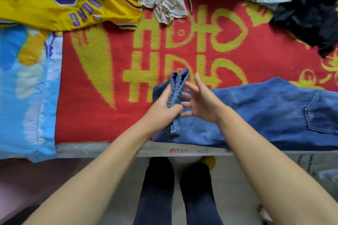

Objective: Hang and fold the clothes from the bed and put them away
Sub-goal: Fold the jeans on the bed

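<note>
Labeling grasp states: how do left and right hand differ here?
The left hand grips the bunched hems of the jeans; the right hand holds nothing. Left fingers are curled around denim; right fingers are spread and straight. Both hover over the jeans near the bed edge.

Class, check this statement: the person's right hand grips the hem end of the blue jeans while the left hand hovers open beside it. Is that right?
Not quite: the hands are swapped. In the head view the left hand grips the hem end of the blue jeans, while the right hand hovers open beside it.
</note>
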